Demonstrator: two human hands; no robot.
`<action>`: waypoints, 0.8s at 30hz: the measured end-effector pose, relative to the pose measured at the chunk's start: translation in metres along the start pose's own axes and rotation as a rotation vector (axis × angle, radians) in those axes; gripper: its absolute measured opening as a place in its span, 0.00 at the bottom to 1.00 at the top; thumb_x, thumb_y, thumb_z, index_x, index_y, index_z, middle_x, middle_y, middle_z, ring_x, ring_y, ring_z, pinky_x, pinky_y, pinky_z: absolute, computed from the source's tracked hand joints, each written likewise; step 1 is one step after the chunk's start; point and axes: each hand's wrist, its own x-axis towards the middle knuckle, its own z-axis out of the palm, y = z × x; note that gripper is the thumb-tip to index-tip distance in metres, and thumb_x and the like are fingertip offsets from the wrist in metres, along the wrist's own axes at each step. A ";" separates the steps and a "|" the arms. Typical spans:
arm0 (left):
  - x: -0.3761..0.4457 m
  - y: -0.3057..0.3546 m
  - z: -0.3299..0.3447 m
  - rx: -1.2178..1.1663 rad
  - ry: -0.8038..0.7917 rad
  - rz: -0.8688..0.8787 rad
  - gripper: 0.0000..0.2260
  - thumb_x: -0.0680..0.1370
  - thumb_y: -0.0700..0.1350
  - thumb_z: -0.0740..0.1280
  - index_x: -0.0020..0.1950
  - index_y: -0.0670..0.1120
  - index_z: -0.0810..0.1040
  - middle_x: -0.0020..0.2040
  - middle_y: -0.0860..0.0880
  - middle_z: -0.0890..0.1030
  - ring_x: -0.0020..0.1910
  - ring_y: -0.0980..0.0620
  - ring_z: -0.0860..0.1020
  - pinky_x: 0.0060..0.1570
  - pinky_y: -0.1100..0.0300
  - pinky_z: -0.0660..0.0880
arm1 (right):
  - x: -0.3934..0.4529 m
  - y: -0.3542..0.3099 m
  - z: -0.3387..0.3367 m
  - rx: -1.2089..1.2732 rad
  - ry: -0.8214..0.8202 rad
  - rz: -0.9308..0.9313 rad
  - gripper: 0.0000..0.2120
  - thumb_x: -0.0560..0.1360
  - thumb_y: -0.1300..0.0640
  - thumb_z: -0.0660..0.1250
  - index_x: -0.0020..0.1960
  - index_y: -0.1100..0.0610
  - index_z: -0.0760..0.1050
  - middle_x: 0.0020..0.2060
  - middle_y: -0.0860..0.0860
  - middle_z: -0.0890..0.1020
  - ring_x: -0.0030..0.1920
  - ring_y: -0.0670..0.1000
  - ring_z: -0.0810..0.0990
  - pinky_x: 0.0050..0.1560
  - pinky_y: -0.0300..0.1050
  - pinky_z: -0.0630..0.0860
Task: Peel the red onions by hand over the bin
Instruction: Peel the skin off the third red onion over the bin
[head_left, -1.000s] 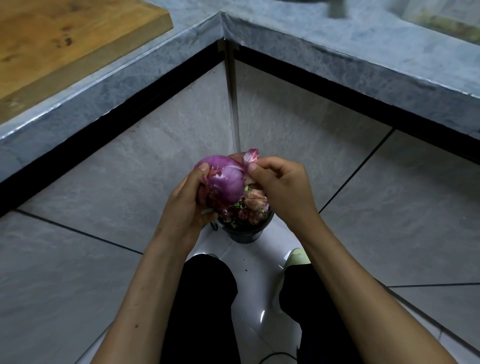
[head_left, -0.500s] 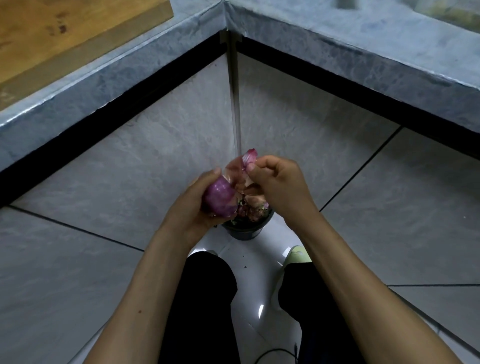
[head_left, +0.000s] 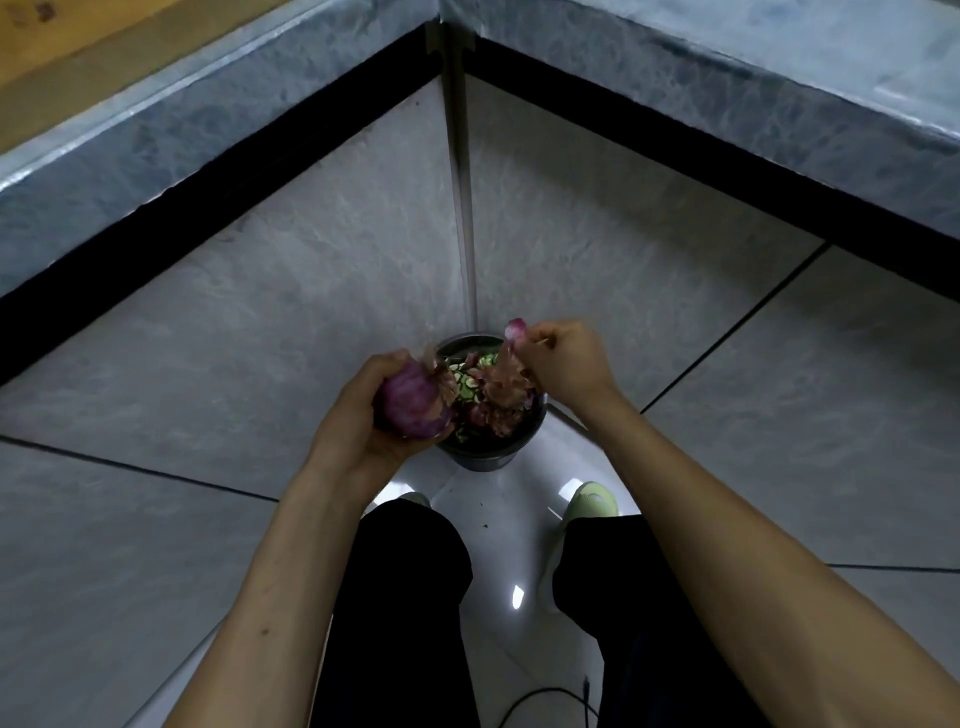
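Peeling step under way: left hand (head_left: 358, 415) grips the round purple-red onion (head_left: 413, 402) beside the small dark round bin (head_left: 488, 457), right hand (head_left: 563, 364) pinches a torn papery skin strip (head_left: 506, 364) above it; next, likely drop the strip in.

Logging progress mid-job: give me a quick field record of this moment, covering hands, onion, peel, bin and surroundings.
left hand: grips the red onion, beside the bin's left rim
right hand: pinches a strip of peel pulled clear, above the bin
bin: small dark pot on the floor in the corner, holding peel scraps and green bits
onion state: some papery skin still on its right side
surroundings: grey counter edges above; shoe near the bin
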 end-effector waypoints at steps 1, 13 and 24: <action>0.001 0.000 0.001 0.000 0.020 -0.012 0.05 0.71 0.47 0.72 0.37 0.47 0.85 0.50 0.44 0.82 0.54 0.45 0.78 0.46 0.43 0.82 | 0.004 0.004 0.005 -0.052 -0.010 -0.018 0.18 0.77 0.51 0.68 0.38 0.65 0.80 0.32 0.59 0.81 0.33 0.53 0.77 0.37 0.47 0.76; 0.014 0.007 0.004 -0.010 0.040 0.000 0.10 0.78 0.51 0.68 0.41 0.46 0.78 0.37 0.50 0.82 0.44 0.52 0.82 0.51 0.44 0.80 | 0.038 0.011 0.038 -0.295 -0.013 0.026 0.07 0.76 0.61 0.65 0.40 0.61 0.74 0.38 0.57 0.79 0.38 0.55 0.78 0.39 0.48 0.76; -0.005 0.013 0.000 -0.035 -0.040 0.061 0.12 0.71 0.53 0.71 0.46 0.45 0.77 0.48 0.44 0.76 0.52 0.45 0.76 0.54 0.44 0.79 | -0.020 -0.049 0.009 0.020 -0.155 -0.286 0.08 0.78 0.58 0.66 0.45 0.56 0.83 0.34 0.40 0.81 0.37 0.35 0.79 0.41 0.27 0.71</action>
